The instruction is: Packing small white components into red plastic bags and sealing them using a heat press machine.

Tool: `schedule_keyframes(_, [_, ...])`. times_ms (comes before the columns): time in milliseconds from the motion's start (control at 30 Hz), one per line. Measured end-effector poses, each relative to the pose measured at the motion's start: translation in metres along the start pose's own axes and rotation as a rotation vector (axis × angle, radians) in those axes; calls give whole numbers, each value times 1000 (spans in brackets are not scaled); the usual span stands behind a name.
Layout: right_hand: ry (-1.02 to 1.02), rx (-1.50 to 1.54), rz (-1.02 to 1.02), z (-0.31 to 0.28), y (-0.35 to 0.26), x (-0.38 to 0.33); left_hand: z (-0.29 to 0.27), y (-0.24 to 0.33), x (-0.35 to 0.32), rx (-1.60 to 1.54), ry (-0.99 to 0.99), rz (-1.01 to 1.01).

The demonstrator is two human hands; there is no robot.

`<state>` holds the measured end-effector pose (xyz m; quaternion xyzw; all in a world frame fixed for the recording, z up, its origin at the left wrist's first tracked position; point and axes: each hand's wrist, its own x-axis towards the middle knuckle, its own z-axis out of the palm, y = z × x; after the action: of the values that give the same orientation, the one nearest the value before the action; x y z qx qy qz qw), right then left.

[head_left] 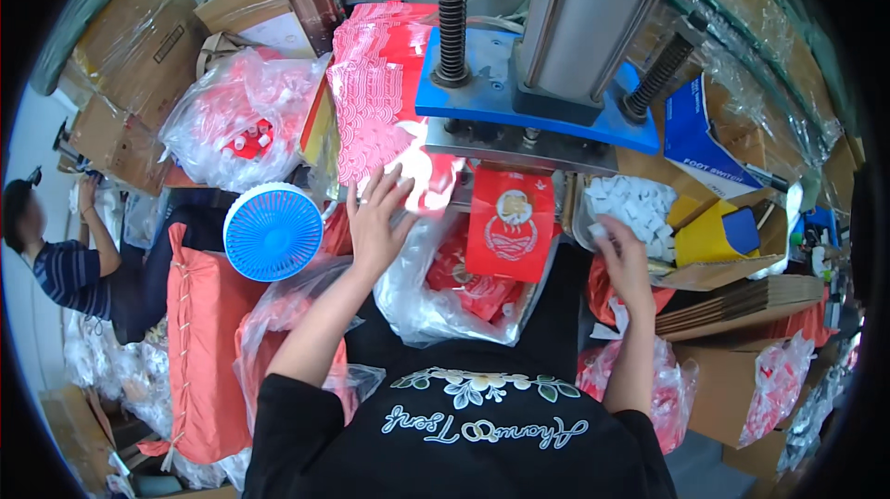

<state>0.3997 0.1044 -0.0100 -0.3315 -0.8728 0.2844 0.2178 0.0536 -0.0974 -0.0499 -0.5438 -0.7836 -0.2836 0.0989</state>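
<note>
Below the front edge of the press, a red pouch with white print lies over the mouth of a clear bag; more red pouches fill that bag, set before the person's black shirt. To its left, the left hand has its fingers spread over the shiny near end of the red sheets, which are printed with white waves and run back beside the press; whether it touches them is hard to tell. On the other side, the right hand pinches a small white piece between thumb and fingers, just beside a heap of white pieces. Right of the heap stands a yellow holder, with a blue box behind it and a stack of folded cardboard in front. A blue fan stands left of the left hand. Behind the fan, a plastic sack holds red pouches with white caps. Farther left, a co-worker in a striped shirt sits with one arm raised.
</note>
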Motion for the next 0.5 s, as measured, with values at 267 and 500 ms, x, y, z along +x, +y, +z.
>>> schedule_keyframes(267, [181,-69,-147,14,-54,14,-33,49,-15,-849,-23,-321])
schedule_keyframes(500, [-234,-254,-405,22,-113,18,10,69,-57,-798,-245,-247])
